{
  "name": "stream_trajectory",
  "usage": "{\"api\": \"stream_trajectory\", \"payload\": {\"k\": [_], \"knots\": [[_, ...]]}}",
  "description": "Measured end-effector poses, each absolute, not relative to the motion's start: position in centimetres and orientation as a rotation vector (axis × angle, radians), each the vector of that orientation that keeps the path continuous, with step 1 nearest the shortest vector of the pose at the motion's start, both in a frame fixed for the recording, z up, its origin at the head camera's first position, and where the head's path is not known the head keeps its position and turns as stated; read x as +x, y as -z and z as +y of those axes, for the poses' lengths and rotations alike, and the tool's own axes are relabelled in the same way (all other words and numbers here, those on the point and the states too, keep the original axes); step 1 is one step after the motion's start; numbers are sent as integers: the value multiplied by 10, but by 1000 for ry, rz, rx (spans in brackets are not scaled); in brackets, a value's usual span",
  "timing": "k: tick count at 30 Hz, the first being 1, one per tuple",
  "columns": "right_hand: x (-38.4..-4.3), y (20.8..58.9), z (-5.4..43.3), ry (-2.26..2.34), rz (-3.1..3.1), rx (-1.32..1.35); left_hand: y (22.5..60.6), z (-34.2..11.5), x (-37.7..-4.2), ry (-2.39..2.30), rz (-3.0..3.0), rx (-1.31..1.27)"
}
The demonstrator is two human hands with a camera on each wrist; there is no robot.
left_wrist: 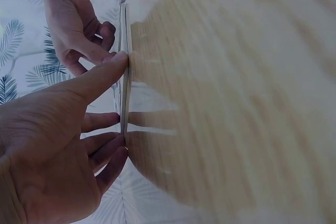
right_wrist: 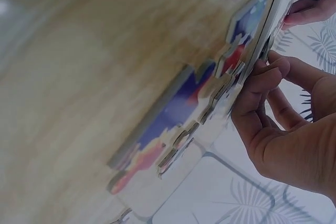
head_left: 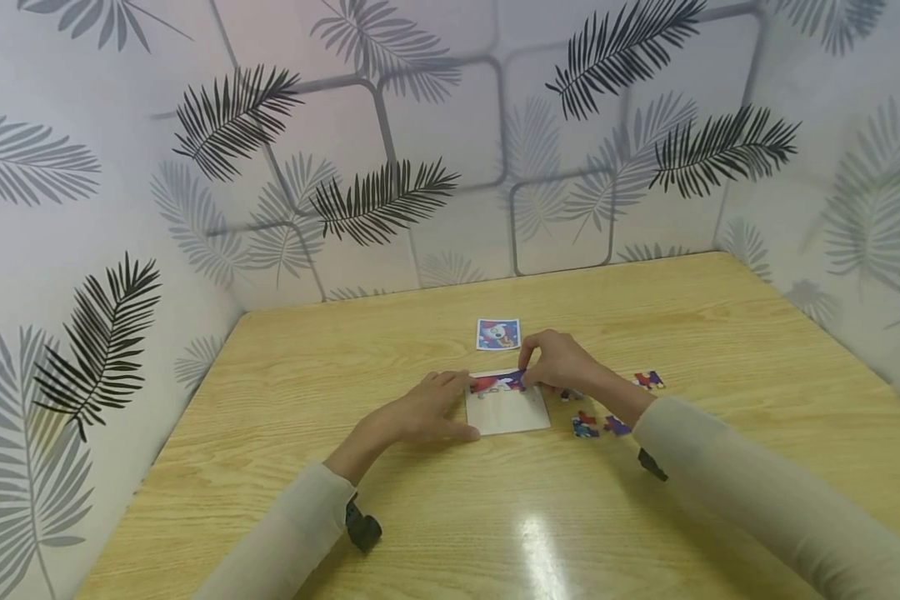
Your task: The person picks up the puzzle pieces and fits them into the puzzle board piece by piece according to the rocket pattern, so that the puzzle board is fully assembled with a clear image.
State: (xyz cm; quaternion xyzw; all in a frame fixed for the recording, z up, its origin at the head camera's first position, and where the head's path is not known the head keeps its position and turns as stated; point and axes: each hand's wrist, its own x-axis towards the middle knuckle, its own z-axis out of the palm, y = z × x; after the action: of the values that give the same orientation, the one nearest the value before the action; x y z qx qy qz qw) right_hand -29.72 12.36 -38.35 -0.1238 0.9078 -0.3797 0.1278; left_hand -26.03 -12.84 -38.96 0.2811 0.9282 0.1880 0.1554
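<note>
A white puzzle board (head_left: 506, 414) lies flat on the table, with red, white and purple pieces (head_left: 492, 382) along its far side. My left hand (head_left: 437, 406) rests at the board's left side, fingers near the far corner and thumb at the near corner. In the left wrist view, that thumb (left_wrist: 113, 72) touches the board's thin edge (left_wrist: 125, 35). My right hand (head_left: 558, 360) reaches to the far right corner of the board and pinches a puzzle piece (head_left: 526, 381) there, mostly covered by its fingertips.
A picture card (head_left: 498, 334) of a white cartoon figure lies beyond the board. Several loose puzzle pieces (head_left: 585, 425) lie to the right, some under my right forearm; a purple one (right_wrist: 173, 103) shows large in the right wrist view. A patterned wall (head_left: 450, 225) borders the wooden table (head_left: 330, 350).
</note>
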Motion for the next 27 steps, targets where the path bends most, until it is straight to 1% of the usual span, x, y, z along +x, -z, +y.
{"api": "stream_trajectory", "payload": {"k": [27], "knots": [[-298, 389, 121, 1013, 2688, -358, 392, -129, -261, -518, 2663, 824]]}}
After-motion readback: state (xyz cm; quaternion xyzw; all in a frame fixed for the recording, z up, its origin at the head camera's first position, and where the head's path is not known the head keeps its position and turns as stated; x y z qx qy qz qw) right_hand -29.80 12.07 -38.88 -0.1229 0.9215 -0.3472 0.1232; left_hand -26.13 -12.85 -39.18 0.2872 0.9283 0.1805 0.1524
